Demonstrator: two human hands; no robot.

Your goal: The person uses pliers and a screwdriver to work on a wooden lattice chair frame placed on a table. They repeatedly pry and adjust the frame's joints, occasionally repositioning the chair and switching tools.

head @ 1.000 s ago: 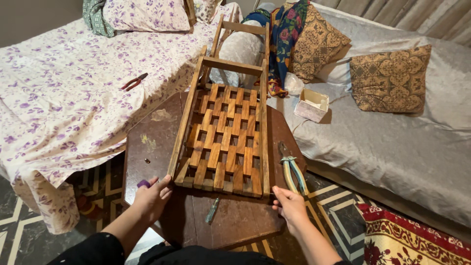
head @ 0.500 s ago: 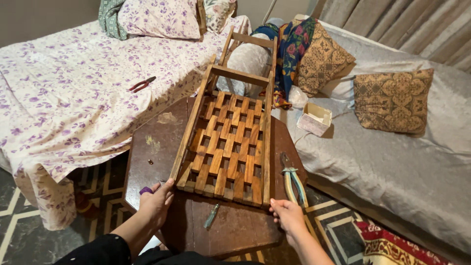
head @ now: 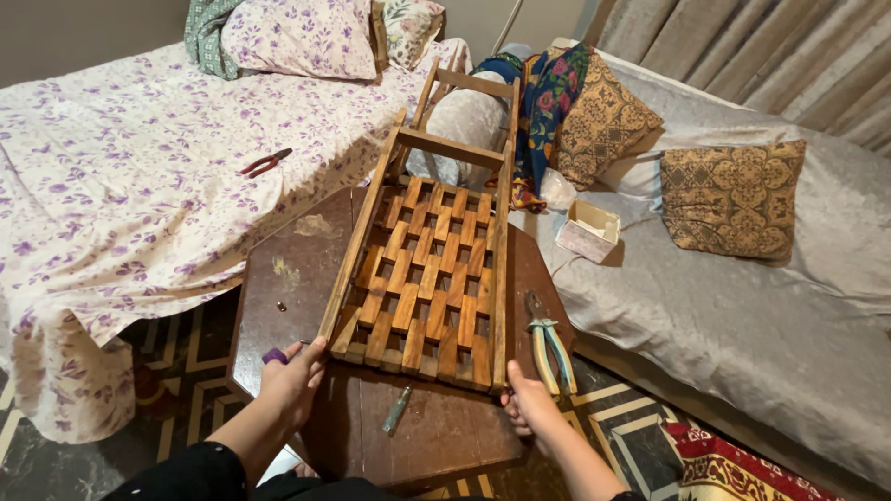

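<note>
A wooden lattice chair frame lies flat on a dark brown table, its far end reaching over the bed's edge. My left hand grips the frame's near left corner, with a small purple object held at the fingers. My right hand holds the near right corner. Pliers with pale blue-green handles lie just right of the frame. A small greenish metal piece rests on the table between my hands.
A bed with a purple-flowered sheet stands at the left, with red-handled pliers on it. A grey sofa with patterned cushions is on the right, a small open box on it. A patterned floor rug lies below.
The view has shifted slightly, and the frame sits a little further from me. Both hands stay on its near corners.
</note>
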